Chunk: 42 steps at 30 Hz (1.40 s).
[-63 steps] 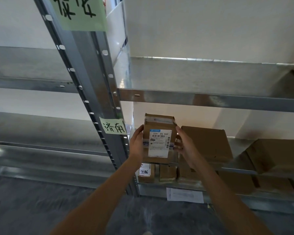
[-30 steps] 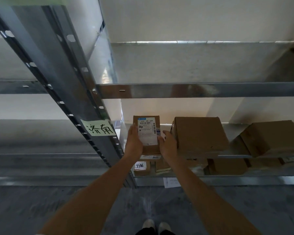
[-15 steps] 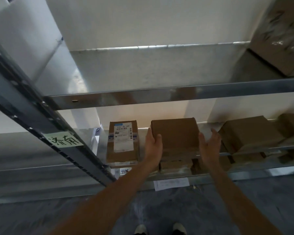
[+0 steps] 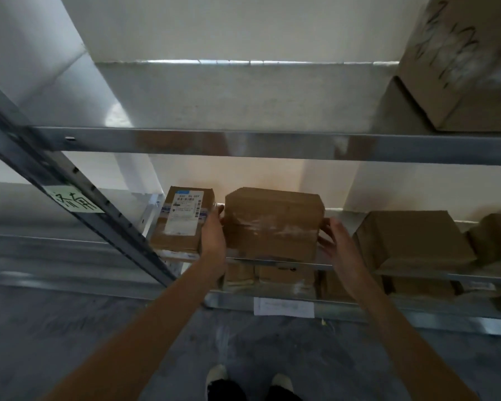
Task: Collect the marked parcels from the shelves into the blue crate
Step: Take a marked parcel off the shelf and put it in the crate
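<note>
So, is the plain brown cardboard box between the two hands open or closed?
Closed. The plain brown cardboard box has its flaps down flat, with clear tape shining across the seam. The left hand and right hand hold its sides.

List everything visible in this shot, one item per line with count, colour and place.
Metal shelving: one rack, grey, across the frame.
Labelled parcel: one, brown with white shipping label, middle shelf, left.
Plain parcel: one, brown, middle shelf, between both hands.
Other parcels: at least two, brown, middle shelf, right.
Lower parcels: several, brown, shelf below; count unclear.
Large box: one, brown, top shelf, right.
Green tag: one, handwritten, on the slanted upright.
White sheet: one, bottom shelf edge.
Floor: grey.
Shoes: two, pale, bottom edge.
Left hand: on the plain parcel's left side.
Right hand: at its right side.
</note>
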Each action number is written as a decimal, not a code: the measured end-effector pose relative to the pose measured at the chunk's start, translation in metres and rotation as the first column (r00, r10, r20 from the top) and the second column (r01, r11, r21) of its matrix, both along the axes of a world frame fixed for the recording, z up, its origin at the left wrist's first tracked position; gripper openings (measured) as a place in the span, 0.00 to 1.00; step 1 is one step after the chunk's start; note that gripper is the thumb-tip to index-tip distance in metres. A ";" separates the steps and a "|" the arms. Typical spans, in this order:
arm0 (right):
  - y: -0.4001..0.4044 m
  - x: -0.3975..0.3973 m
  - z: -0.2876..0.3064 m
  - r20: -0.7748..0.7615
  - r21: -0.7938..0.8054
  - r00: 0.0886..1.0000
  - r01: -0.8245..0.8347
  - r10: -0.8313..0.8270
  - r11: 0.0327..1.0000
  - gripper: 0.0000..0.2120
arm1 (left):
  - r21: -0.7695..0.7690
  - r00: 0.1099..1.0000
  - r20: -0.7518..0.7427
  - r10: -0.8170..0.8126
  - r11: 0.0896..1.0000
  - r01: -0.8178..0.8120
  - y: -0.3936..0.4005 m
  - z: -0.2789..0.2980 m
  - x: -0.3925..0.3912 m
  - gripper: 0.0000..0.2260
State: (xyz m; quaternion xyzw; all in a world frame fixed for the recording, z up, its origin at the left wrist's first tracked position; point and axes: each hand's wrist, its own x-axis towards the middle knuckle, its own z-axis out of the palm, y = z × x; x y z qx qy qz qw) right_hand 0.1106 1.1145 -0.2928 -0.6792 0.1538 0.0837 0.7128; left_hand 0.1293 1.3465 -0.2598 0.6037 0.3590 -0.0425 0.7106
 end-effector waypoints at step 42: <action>0.071 -0.006 0.040 0.008 0.184 0.953 0.297 -0.304 0.937 0.30 | -0.233 0.944 0.217 -0.248 0.926 0.297 -0.017 -0.009 -0.054 0.28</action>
